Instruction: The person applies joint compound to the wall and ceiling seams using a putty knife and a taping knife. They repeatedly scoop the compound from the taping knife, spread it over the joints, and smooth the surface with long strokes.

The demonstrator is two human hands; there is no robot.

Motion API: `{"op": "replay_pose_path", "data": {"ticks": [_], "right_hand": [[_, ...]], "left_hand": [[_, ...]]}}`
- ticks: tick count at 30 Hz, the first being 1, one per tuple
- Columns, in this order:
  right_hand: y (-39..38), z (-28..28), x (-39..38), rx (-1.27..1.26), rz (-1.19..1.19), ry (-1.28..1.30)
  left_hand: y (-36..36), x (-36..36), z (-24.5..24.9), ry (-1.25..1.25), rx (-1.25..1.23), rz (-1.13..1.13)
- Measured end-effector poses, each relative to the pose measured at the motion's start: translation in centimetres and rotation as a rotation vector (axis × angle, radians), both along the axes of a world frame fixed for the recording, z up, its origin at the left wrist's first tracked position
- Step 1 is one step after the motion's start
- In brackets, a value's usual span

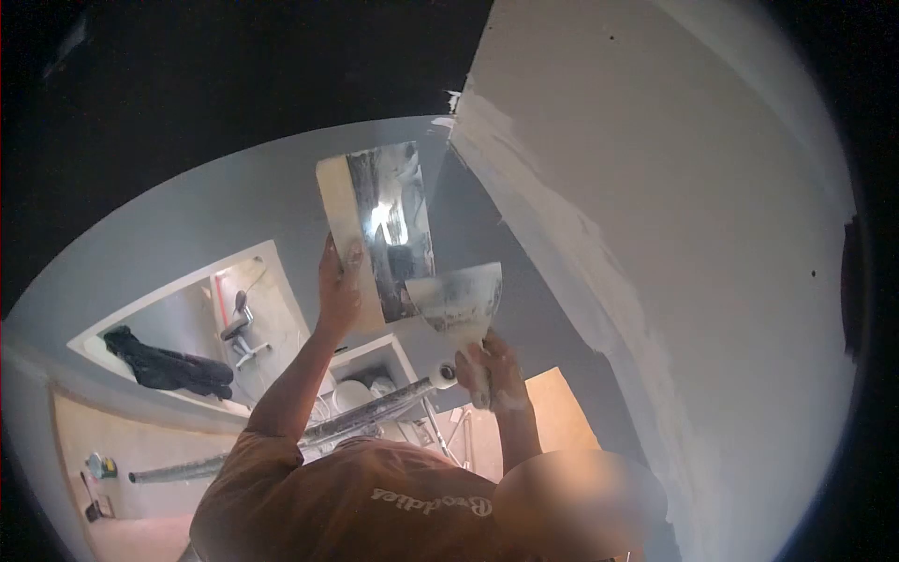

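My left hand (339,286) is wrapped round the pale backing of a wide, flat metal blade (393,225) smeared with white compound. Further right, my right hand (494,373) grips the handle of a smaller flared putty knife (457,298), which has compound on its blade. The knife's upper left corner overlaps the lower right edge of the wide blade; whether they touch I cannot tell. A band of white compound (581,234) runs down along the edge of the large light panel (693,159) on the right.
Behind the arms, a long dark tube (375,409) slants across. A white bucket (351,395) stands near it. Dark clothing (169,363) lies on a framed ledge at the left, beside a wheeled stand (242,323). A can (100,465) sits at the lower left.
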State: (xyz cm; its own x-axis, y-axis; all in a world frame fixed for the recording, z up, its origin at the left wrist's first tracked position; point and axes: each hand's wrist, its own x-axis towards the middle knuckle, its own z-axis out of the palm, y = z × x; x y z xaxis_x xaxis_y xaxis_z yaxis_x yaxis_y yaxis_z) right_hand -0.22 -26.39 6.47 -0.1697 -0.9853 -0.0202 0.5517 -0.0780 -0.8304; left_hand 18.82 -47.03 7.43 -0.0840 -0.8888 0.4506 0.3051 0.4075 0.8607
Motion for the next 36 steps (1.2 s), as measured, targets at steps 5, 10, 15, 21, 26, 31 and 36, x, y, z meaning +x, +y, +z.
{"op": "replay_pose_path", "data": {"ticks": [5, 10, 15, 21, 26, 31, 36], "right_hand": [[-2.2, 5.0, -3.3, -0.062, -0.137, 0.126], [-1.4, 12.5, -4.3, -0.393, -0.253, 0.164], [-2.3, 22.0, -4.4, -0.723, -1.137, 0.688], [-0.7, 34.5, -9.9, -0.925, -1.768, 0.988], [0.2, 40.6, -16.8, -1.114, -1.909, 0.871], [3.6, 43.7, -21.0, -1.179, -2.048, 0.964], [5.6, 47.5, -23.4, -1.134, -2.021, 1.127]], "left_hand": [[0.1, -3.2, 4.7, -0.098, -0.324, -0.145], [0.0, -6.9, 2.2, -0.168, -0.555, -0.218], [0.1, -12.5, 5.0, 0.005, -0.11, -0.452], [4.0, -11.5, 11.8, 0.255, 0.17, -0.681], [3.1, -12.6, 11.3, 0.228, 0.291, -0.658], [1.7, -12.5, 9.4, 0.265, 0.323, -0.725], [3.6, -10.7, 11.4, 0.238, 0.345, -0.676]]}}
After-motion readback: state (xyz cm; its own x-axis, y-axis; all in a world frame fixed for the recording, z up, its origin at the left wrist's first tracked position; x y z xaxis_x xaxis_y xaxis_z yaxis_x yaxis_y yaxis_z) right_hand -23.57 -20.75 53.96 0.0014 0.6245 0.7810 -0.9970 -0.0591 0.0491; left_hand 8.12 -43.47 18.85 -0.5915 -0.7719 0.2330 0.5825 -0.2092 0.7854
